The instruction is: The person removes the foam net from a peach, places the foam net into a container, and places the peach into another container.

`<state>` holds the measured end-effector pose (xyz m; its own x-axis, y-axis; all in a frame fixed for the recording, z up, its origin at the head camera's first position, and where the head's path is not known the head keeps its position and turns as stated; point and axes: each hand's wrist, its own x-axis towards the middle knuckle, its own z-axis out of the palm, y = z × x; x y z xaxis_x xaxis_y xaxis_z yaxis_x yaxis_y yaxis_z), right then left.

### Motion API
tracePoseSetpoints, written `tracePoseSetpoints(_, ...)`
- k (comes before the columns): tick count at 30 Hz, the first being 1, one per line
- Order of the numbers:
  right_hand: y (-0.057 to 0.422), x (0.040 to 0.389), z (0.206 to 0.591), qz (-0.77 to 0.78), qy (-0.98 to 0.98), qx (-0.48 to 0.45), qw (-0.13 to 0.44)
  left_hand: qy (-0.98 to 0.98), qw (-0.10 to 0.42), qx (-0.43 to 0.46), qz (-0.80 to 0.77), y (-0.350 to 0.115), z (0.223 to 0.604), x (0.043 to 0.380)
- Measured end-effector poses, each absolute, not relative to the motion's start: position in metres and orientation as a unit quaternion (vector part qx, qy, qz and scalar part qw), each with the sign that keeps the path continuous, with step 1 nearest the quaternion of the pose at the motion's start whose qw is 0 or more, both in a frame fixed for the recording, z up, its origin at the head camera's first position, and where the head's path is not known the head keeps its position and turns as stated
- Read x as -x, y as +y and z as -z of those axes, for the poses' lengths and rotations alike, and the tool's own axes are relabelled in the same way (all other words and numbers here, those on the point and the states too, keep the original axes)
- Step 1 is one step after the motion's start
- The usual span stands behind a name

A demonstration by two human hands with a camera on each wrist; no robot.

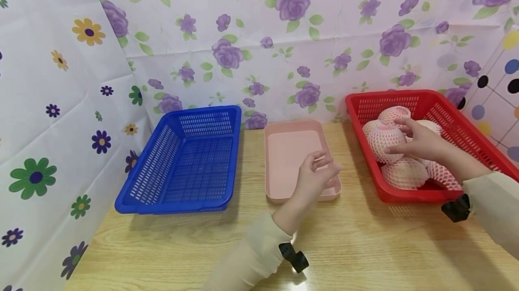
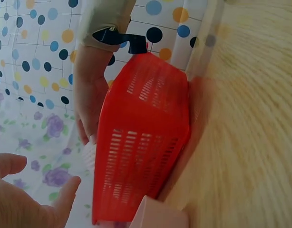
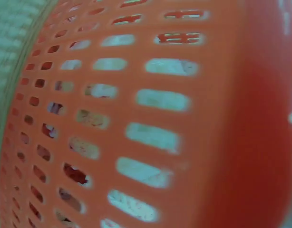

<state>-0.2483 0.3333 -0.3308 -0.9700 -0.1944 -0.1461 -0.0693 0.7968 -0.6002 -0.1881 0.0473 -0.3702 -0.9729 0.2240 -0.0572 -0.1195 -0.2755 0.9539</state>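
My right hand [image 1: 421, 140] reaches into the red basket [image 1: 375, 183] and grips a round fruit in a white-and-pink foam net [image 1: 381, 143]. Its thumb lies across the near side, with the fingers at the top. In the left wrist view, the right hand [image 2: 90, 95] hangs over the basket's rim, with netting under the fingertips. The right wrist view shows only the basket's slotted wall [image 3: 203, 118], with pale shapes behind it. My left hand [image 1: 314, 176] hovers over the right side of the pink tray [image 1: 285, 147], fingers spread and loosely bent, holding nothing.
Several more netted fruits [image 1: 404, 174] lie in the red basket. At the left stands an empty blue slotted basket [image 1: 174, 207]. The wooden table [image 1: 348, 246] ends at a flowered cloth [image 1: 259, 56] at the back.
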Motion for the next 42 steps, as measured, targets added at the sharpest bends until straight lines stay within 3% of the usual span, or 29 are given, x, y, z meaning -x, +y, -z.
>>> tracePoseSetpoints(25,0.333,0.248,0.345,0.274,0.955,0.055,0.096,0.487,0.183,0.032,-0.853,0.124,0.389,0.17)
tracePoseSetpoints(42,0.334,0.246,0.352,0.278,0.957,0.068,0.048,0.513,0.165,0.053,-0.841,0.132,0.388,0.172)
